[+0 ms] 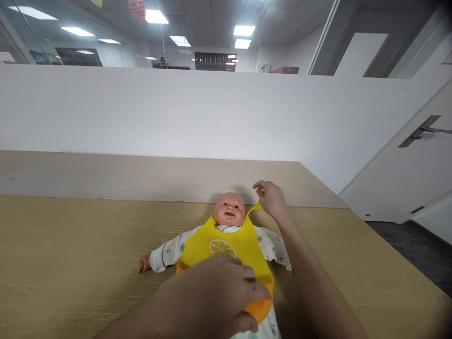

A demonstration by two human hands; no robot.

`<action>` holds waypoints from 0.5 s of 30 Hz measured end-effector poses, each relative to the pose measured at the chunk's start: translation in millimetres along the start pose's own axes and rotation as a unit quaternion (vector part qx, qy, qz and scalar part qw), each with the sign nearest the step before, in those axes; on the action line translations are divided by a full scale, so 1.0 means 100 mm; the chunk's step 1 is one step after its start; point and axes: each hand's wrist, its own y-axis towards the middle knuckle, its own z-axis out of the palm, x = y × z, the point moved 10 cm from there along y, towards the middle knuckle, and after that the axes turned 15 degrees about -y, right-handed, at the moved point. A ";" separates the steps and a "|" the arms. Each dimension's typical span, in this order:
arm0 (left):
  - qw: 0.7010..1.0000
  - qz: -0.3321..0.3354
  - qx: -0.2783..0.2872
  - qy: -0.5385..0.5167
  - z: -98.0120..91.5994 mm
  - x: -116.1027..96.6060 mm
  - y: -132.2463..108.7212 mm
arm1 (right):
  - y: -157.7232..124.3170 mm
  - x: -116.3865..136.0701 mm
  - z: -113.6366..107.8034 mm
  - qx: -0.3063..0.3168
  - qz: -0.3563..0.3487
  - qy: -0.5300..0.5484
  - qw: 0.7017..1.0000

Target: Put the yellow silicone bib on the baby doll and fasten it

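Observation:
A baby doll (229, 209) in a white patterned suit lies on its back on the wooden table (70, 245), head pointing away from me. A yellow bib (226, 247) with a lemon-slice print and an orange pocket covers its chest. My right hand (271, 197) is beside the doll's head, fingers pinched on the bib's right neck strap and holding it up. My left hand (219, 294) lies close to the camera over the bib's lower edge, fingers curled on the orange pocket. The doll's legs are hidden under my left hand.
A white partition wall (176, 113) runs along the far side of the table, with office ceiling lights above it. To the right stands a white door (406, 165) with a handle, and dark floor shows past the table's right edge.

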 end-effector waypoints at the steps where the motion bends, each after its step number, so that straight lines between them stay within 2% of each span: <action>1: 0.999 -0.006 -0.033 -0.033 -0.11 0.09 0.02 | 0.00 -0.01 0.01 0.001 0.002 -0.006 1.000; 4: 0.973 -0.048 -0.209 -0.084 -0.53 0.60 0.08 | 0.01 -0.02 0.03 0.011 0.010 -0.022 1.000; 6: 0.944 -0.074 -0.290 -0.138 -0.67 1.04 0.12 | 0.00 -0.03 0.08 0.032 0.015 -0.014 0.999; 8: 0.899 -0.135 -0.370 -0.190 -0.73 1.54 0.09 | -0.02 -0.01 0.13 0.054 0.010 0.012 0.998; 9: 0.888 -0.153 -0.388 -0.193 -0.72 1.72 0.08 | -0.02 0.01 0.14 0.057 -0.002 0.027 0.998; 11: 0.873 -0.170 -0.388 -0.239 -0.61 2.00 0.10 | -0.03 0.06 0.12 0.048 -0.030 0.042 0.998; 13: 0.857 -0.169 -0.360 -0.329 -0.45 2.17 0.15 | -0.04 0.08 0.11 0.042 -0.039 0.031 0.998; 15: 0.825 -0.183 -0.331 -0.421 -0.27 2.30 0.18 | -0.04 0.04 0.12 0.051 -0.025 0.015 0.998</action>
